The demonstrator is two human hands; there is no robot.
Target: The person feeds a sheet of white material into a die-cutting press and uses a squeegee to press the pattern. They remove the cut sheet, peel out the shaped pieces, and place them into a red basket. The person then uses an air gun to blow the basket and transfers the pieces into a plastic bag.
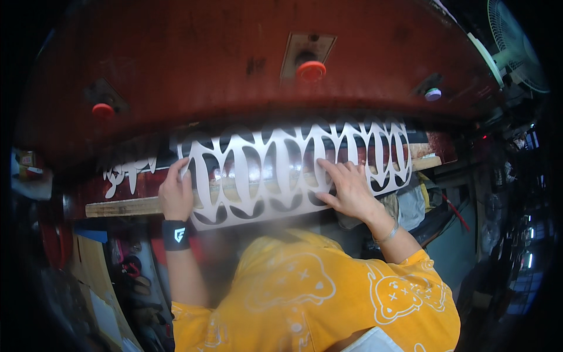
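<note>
A white sheet [239, 170] with rows of long leaf-shaped cut-outs lies across the bed of a dark red machine, in front of me. My left hand [175, 192] is at the sheet's left edge, its fingers and thumb closed on that margin. My right hand [352, 190] rests on the sheet right of its middle, thumb and forefinger spread apart over the white strips. Through the cut-outs, a shiny surface shows below. The sheet's far edge runs close under the machine's red front.
The machine's red front panel [223, 58] carries red push buttons [311, 71] and a pale one [433, 94]. White cut scraps [132, 173] lie left of the sheet. A wooden strip [123, 207] runs along the near edge. A fan [516, 50] stands far right. Cloths [410, 208] hang at right.
</note>
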